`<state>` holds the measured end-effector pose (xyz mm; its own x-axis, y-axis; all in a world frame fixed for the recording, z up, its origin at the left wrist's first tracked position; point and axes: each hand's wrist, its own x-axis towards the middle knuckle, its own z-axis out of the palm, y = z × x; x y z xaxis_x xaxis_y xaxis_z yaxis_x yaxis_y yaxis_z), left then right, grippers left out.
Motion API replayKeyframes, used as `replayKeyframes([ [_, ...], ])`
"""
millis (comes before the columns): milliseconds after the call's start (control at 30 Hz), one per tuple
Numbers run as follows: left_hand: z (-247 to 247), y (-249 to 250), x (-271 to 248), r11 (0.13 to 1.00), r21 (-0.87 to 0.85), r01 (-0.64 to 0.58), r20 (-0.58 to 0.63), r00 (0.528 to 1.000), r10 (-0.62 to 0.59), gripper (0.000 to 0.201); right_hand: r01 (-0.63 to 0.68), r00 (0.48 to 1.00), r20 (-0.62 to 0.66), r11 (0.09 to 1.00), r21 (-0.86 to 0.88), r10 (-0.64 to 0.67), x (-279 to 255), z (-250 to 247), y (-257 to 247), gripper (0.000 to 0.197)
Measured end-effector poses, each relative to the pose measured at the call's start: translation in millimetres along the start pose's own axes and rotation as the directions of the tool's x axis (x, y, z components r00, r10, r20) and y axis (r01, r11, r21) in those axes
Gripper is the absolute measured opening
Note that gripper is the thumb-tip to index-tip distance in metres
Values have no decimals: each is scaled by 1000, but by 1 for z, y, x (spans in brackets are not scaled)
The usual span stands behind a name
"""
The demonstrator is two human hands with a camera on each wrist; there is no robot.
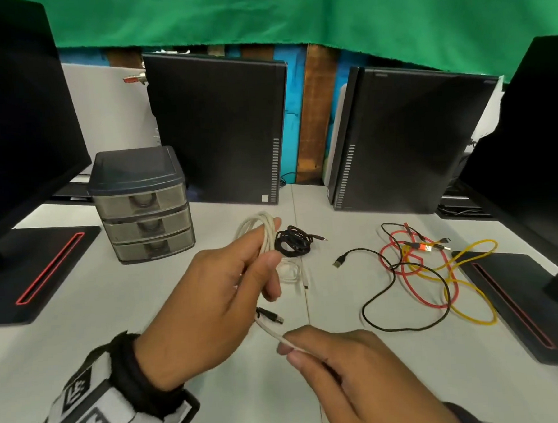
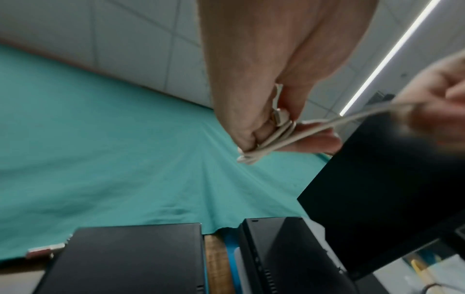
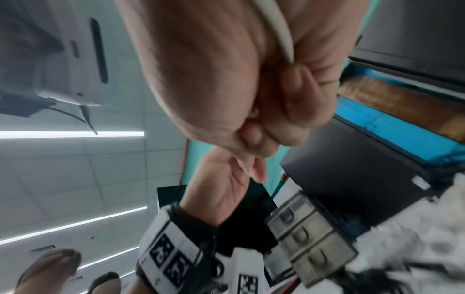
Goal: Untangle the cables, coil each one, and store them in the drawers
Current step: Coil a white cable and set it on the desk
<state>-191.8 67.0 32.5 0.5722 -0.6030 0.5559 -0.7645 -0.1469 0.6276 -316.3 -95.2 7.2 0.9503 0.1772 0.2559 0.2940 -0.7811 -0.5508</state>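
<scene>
Coiling is under way on the white cable (image 1: 262, 231): the left hand (image 1: 211, 299) holds the gathered loops pinched between thumb and fingers, raised above the worktop (image 1: 146, 299), while the right hand (image 1: 350, 369) pinches the free tail nearer the body. That tail runs taut between the hands, its long axis slanting from the right hand up and away to the left one, with the dark plug end (image 1: 270, 315) hanging just below the left fingers. The next wrap, I judge, turns on this line: the right hand must carry the tail forward and over the loops. A coiled black cable (image 1: 293, 241) and another coiled white one (image 1: 290, 270) lie just beyond the hands; the tangled red, yellow and black cables (image 1: 419, 268) sit to the right. The drawer unit (image 1: 141, 202), all drawers closed, stands ahead of the left hand, which is nearer it.
</scene>
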Motion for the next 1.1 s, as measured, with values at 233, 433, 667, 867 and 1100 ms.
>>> replayKeyframes([
  [233,1,-8,-6,940,341,-19,246,967,-70,26,78,954,-255,955,-286,-155,-7,-37,17,16],
  [433,-12,10,-5,974,-61,217,587,797,-141,47,61,872,-467,980,-189,-144,-4,-62,34,19],
  [667,-18,11,-9,682,-559,470,668,743,35,31,-93,893,-437,901,-423,-113,1,-45,56,23],
  [867,-5,3,-3,202,-852,482,501,864,51,38,26,903,-427,997,-69,-53,7,-10,29,22],
  [1100,-15,-1,4,-122,-923,364,370,929,-24,46,80,693,-663,883,463,284,13,-2,14,23],
])
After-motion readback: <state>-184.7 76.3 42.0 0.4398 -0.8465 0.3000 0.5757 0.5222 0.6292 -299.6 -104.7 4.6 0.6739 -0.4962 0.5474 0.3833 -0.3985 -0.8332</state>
